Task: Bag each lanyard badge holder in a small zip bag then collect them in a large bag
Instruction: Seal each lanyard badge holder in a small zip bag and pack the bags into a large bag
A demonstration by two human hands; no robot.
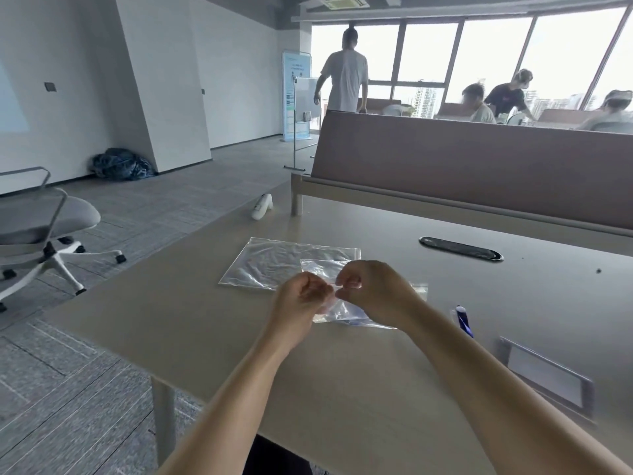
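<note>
Head view, landmark: the large bag (pixel 267 265), clear, lying flat on the table (pixel 205 337).

- Small zip bag (pixel 346 315): just nearer than the large bag's near right corner, held up by its top edge. Something blue shows through its lower part; cannot tell what.
- Left hand (pixel 301 298): at the large bag's near edge, fingers curled tight, pinching the small zip bag's top strip.
- Right hand (pixel 375 293): just right of the left hand, fingers curled, pinching the same strip. The two hands nearly touch.
- Blue lanyard (pixel 463 322): right of the large bag, beyond the right forearm.
- Badge holder (pixel 548 375): well right of and nearer than the large bag, flat on the table.
- Cable slot (pixel 460 248): right of the large bag's far edge.
</note>
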